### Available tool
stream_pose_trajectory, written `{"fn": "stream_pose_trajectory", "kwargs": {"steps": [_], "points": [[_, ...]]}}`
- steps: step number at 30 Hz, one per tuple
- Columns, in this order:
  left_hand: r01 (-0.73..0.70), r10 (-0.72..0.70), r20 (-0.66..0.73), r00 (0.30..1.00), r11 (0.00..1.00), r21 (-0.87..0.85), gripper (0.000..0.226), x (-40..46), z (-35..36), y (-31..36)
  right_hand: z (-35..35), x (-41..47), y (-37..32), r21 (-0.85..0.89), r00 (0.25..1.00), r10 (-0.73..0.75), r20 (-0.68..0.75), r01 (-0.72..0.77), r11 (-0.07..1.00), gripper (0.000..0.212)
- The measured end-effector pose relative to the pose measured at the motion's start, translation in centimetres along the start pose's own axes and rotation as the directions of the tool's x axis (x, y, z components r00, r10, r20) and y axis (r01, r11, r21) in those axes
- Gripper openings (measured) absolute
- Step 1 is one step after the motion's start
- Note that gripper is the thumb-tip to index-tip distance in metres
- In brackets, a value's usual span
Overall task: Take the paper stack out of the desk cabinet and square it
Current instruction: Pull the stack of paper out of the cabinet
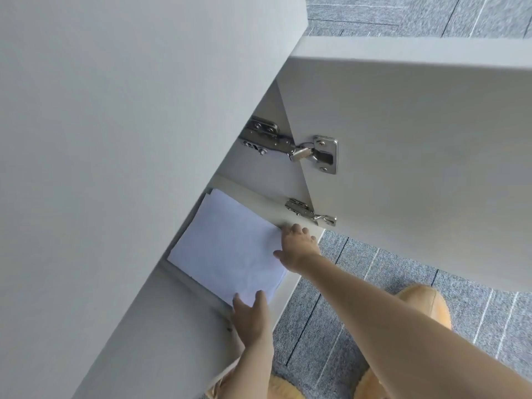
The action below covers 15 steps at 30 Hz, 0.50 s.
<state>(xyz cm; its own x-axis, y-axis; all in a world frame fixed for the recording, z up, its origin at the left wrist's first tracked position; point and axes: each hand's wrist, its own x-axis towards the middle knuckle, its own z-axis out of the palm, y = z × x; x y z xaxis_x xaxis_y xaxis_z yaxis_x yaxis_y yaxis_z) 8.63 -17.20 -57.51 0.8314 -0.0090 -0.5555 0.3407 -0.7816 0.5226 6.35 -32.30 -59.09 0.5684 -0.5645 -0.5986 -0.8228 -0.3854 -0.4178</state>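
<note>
Paper stack [227,246] lies flat in desk cabinet [259,194], long axis upper left to lower right. Left hand [252,318] and right hand [299,249] grasp its near corners.

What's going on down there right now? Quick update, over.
Both hands on the paper stack: left hand at near corner, right hand at far edge. Stack inside cabinet, door open. Nothing blocking.
</note>
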Motion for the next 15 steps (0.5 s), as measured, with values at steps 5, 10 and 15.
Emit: {"fn": "stream_pose_trajectory", "kwargs": {"steps": [5,10,15], "points": [[0.064,-0.073,-0.076,0.994,0.991,-0.120,0.075,2.4,-0.1,-1.4,0.7,-0.1,1.4,0.050,0.999,0.009,-0.038,-0.007,0.999,0.044],[0.116,-0.119,-0.060,0.991,0.991,-0.060,0.091,1.5,0.1,-0.7,1.2,-0.7,1.6,0.191,0.999,0.030,-0.040,-0.022,0.981,0.042],[0.086,-0.086,-0.006,0.996,0.996,0.023,0.095,-3.4,1.4,-2.4,1.7,-3.0,5.3,0.300,0.989,0.145,0.024,-0.146,0.943,0.038]]}}
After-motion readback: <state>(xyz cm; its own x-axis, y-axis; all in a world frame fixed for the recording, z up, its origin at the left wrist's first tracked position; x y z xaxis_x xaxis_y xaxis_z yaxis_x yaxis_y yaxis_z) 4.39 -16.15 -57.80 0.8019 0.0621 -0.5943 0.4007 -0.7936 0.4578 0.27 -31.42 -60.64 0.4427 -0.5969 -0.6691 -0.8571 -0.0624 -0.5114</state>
